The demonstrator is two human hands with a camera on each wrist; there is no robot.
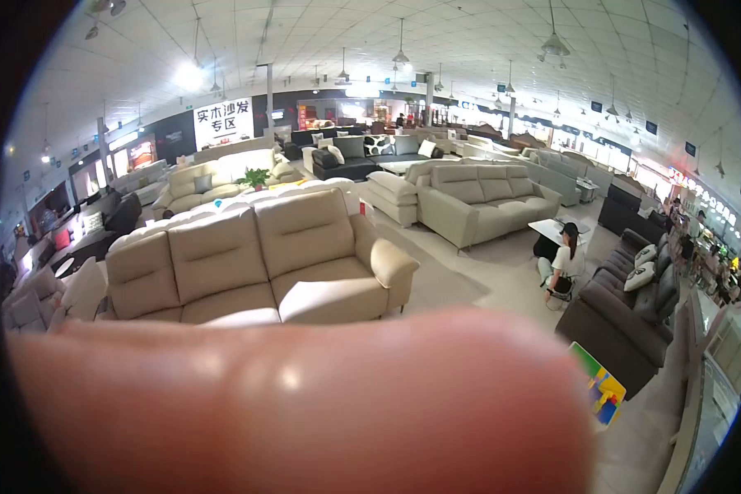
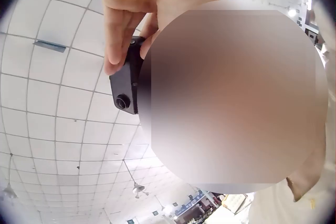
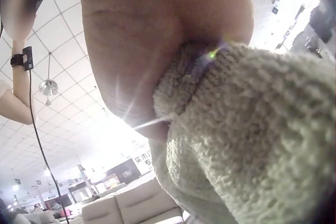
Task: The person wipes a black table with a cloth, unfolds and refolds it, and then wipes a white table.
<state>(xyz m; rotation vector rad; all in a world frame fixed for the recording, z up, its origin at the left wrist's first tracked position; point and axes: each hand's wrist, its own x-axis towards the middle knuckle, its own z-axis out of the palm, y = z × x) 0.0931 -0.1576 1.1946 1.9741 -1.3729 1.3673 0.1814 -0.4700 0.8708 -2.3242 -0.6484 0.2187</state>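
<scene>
At the top of the left wrist view, my left hand (image 2: pixel 142 3) has its fingers curled round a small black camera (image 2: pixel 125 83), beside a blurred-out head. A raised arm (image 3: pixel 21 91) wearing a wrist camera appears at the left of the right wrist view. Bare skin (image 3: pixel 163 40), close to that camera, borders fuzzy pale fabric (image 3: pixel 262 124); no fingers of my right hand can be made out. A large blurred finger (image 1: pixel 321 395) covers the lower head view, and which hand it belongs to cannot be told.
Beige sofas (image 1: pixel 305 235) and a dark brown sofa (image 1: pixel 613 317) stand in a large showroom. Near a white table (image 1: pixel 556 229) a person (image 1: pixel 566 259) crouches. A colourful board (image 1: pixel 598 383) lies at lower right. A cable (image 3: pixel 44 155) hangs below the raised arm.
</scene>
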